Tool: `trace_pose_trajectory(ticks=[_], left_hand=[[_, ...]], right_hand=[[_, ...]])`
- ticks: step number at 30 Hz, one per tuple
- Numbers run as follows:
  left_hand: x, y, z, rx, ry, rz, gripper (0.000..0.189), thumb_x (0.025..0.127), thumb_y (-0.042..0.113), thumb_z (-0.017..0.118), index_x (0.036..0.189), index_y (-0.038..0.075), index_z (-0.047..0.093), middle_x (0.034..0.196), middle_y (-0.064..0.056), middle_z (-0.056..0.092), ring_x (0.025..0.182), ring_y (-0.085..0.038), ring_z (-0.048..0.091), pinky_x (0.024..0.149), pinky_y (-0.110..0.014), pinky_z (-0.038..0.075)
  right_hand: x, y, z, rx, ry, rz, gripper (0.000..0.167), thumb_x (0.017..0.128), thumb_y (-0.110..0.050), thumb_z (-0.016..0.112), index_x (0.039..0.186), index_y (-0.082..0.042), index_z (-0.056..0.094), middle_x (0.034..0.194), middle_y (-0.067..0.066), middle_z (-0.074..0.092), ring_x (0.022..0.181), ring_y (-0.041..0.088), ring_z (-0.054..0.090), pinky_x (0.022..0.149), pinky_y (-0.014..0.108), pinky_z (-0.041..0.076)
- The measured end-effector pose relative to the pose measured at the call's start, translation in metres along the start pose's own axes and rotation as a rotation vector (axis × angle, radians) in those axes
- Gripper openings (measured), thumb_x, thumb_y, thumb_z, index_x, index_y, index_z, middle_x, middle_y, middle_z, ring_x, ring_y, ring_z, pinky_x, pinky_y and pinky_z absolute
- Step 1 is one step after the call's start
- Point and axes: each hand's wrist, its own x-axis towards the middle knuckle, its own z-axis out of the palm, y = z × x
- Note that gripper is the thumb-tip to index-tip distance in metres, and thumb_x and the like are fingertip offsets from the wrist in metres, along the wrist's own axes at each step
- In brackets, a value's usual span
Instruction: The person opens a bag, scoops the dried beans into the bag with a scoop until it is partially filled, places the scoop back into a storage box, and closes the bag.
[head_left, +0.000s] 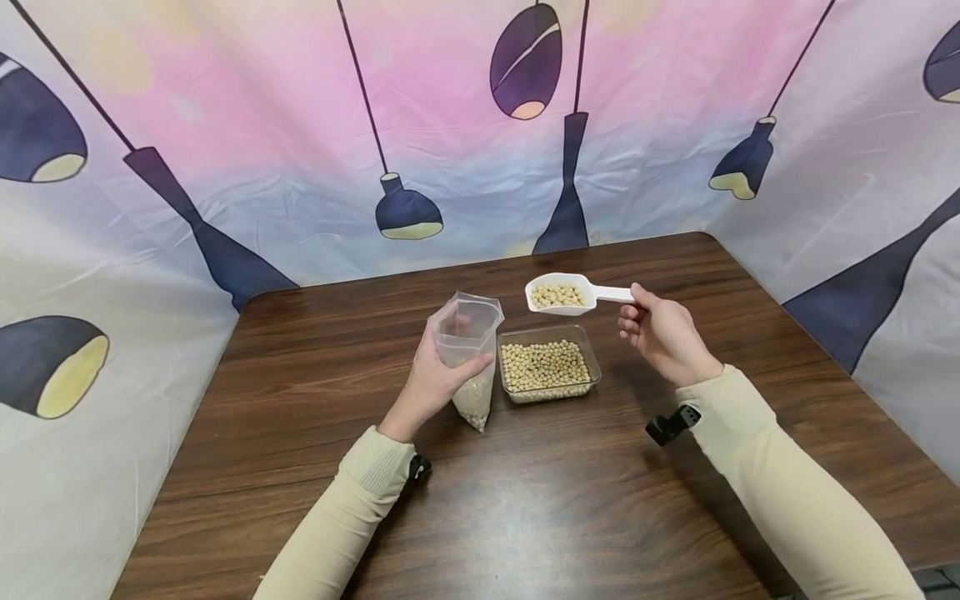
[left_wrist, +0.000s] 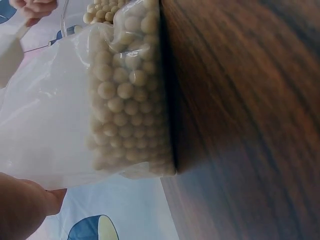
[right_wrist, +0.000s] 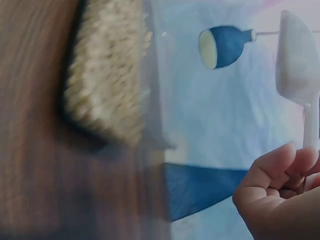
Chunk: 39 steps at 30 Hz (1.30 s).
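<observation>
My left hand [head_left: 438, 372] grips a clear plastic bag [head_left: 480, 321] around its upper part, holding its mouth open. Pale round beans [left_wrist: 127, 95] fill the bottom of the bag, as the left wrist view shows up close. With thumb and fingers, my right hand [head_left: 666, 332] pinches the handle of a white scoop [head_left: 596, 293]. Beans lie in the scoop's bowl, which is held level above the far side of a clear rectangular container [head_left: 551, 396]. That container stands just right of the bag and holds many of the same beans [right_wrist: 107, 70].
The dark wood-grain table [head_left: 315, 450] carries the bag and container. A printed fabric backdrop [head_left: 300, 125] with lamp pictures hangs behind the table and along its sides. Small black cameras [head_left: 671, 425] are strapped to both wrists.
</observation>
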Motion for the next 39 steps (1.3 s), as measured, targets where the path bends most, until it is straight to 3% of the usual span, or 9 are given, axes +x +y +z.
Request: trace_pose_trajectory(ticks=[9,15,26,39], left_hand=[[0.001,0.002,0.001,0.007,-0.006,-0.002,0.084,0.085,0.010,0.075,0.152,0.006,0.024,0.135,-0.023,0.044,0.121,-0.037,0.046,0.096,-0.052,0.042],[0.001,0.003,0.001,0.001,-0.010,-0.011,0.083,0.085,0.011,0.075,0.152,0.007,0.024,0.136,-0.024,0.045,0.120,-0.037,0.047,0.095,-0.051,0.043],[0.000,0.004,0.002,-0.002,-0.008,-0.011,0.084,0.084,0.010,0.076,0.152,0.010,0.026,0.136,-0.022,0.045,0.120,-0.035,0.048,0.094,-0.050,0.043],[0.001,0.002,0.001,0.000,-0.004,-0.030,0.084,0.084,0.011,0.076,0.152,0.011,0.026,0.137,-0.019,0.046,0.122,-0.033,0.048,0.096,-0.049,0.042]], right_hand=[[-0.006,-0.015,0.033,-0.029,-0.060,-0.066,0.026,0.100,-0.032,0.053,0.093,-0.009,0.044,0.072,-0.001,0.044,0.067,0.014,0.042,0.064,0.024,0.041],[-0.011,-0.019,0.049,-0.058,-0.079,-0.113,0.026,0.101,-0.030,0.053,0.087,-0.008,0.048,0.068,-0.001,0.046,0.064,0.013,0.044,0.062,0.023,0.041],[-0.019,-0.019,0.064,-0.146,-0.054,-0.272,0.032,0.099,-0.030,0.057,0.075,-0.009,0.058,0.065,-0.002,0.049,0.062,0.013,0.046,0.062,0.023,0.043],[-0.024,-0.020,0.076,-0.226,-0.028,-0.370,0.035,0.098,-0.031,0.059,0.071,-0.009,0.059,0.064,-0.002,0.050,0.060,0.012,0.046,0.061,0.024,0.044]])
